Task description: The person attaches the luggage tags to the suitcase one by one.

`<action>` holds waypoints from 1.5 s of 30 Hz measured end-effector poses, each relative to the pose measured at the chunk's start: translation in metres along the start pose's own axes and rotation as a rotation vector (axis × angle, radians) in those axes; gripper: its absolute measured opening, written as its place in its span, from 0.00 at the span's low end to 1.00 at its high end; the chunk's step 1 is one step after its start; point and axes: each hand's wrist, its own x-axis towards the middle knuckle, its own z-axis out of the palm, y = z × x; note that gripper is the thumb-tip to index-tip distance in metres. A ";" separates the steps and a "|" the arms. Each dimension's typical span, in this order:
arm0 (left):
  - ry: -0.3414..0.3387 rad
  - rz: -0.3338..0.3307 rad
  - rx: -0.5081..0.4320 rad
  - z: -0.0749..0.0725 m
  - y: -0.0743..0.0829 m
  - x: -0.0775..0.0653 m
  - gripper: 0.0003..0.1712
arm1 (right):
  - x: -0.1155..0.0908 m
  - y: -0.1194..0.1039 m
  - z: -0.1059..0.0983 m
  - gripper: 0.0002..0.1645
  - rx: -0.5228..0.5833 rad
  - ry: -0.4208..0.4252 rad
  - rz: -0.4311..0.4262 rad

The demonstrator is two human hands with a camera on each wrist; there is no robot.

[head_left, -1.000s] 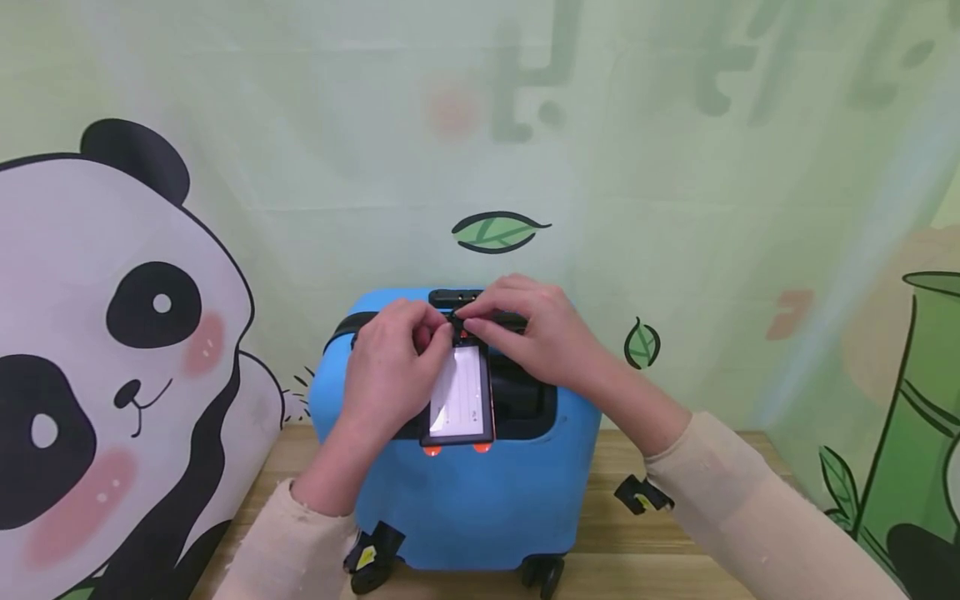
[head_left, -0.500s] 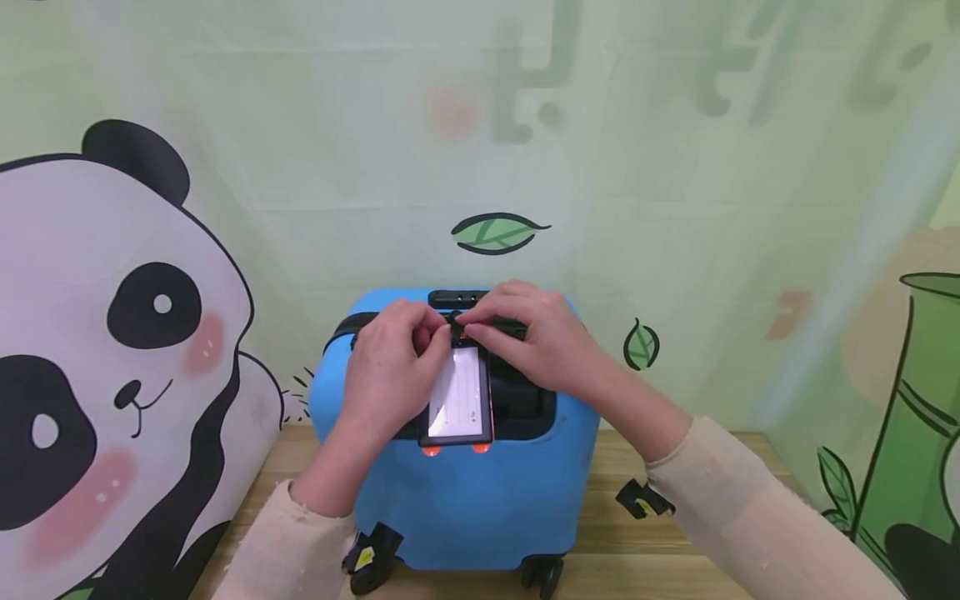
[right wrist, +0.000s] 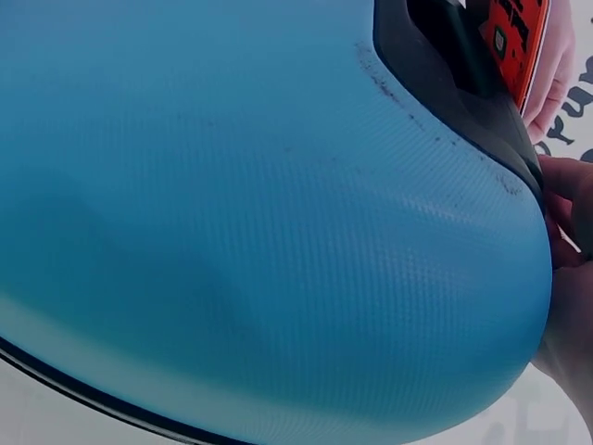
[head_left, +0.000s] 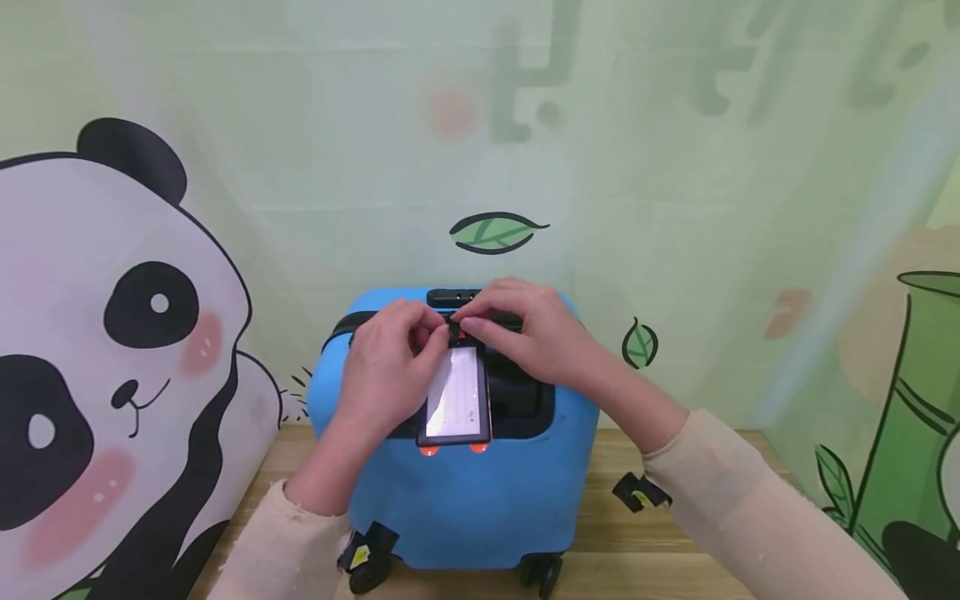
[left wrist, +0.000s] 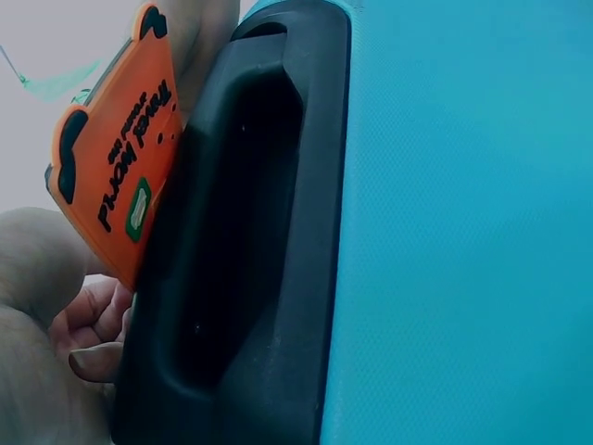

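Observation:
A blue hard-shell suitcase (head_left: 465, 508) stands upright in front of me. A luggage tag (head_left: 454, 396) hangs at its black handle recess (head_left: 521, 400), its white card facing me in the head view. The tag's orange back (left wrist: 130, 158) with black lettering shows in the left wrist view. At the tag's upper end, the fingertips of my left hand (head_left: 386, 362) pinch the short black strap from the left. My right hand (head_left: 532, 333) pinches the strap with thumb and fingertips from the right. Much of the strap is hidden by the fingers, so how it is fastened cannot be seen.
A black combination lock (head_left: 448, 297) sits on the suitcase's top behind the hands. Dark wheels (head_left: 542, 573) rest on the wooden tabletop (head_left: 637, 533). A printed cloth backdrop (head_left: 675, 167) with a panda rises close behind the suitcase.
Both hands stay at the strap with only tiny finger shifts. The right hand dips slightly, then comes back up. The tag hangs in nearly the same place.

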 end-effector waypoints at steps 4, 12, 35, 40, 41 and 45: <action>-0.014 0.007 -0.001 -0.001 0.000 0.001 0.06 | 0.000 0.001 -0.001 0.10 0.002 -0.010 0.025; -0.048 0.006 -0.006 -0.006 -0.002 0.005 0.06 | 0.009 0.002 0.001 0.10 -0.044 -0.008 0.016; -0.133 -0.011 -0.074 -0.014 -0.005 0.010 0.05 | 0.025 0.009 -0.013 0.15 0.110 -0.200 0.214; -0.186 -0.065 -0.091 -0.021 -0.005 0.015 0.07 | 0.032 0.010 -0.015 0.14 0.146 -0.254 0.239; -0.199 -0.076 -0.093 -0.023 -0.005 0.016 0.08 | 0.033 0.010 -0.015 0.14 0.154 -0.261 0.243; -0.254 -0.109 -0.108 -0.028 -0.005 0.020 0.08 | 0.035 0.010 -0.016 0.12 0.183 -0.277 0.261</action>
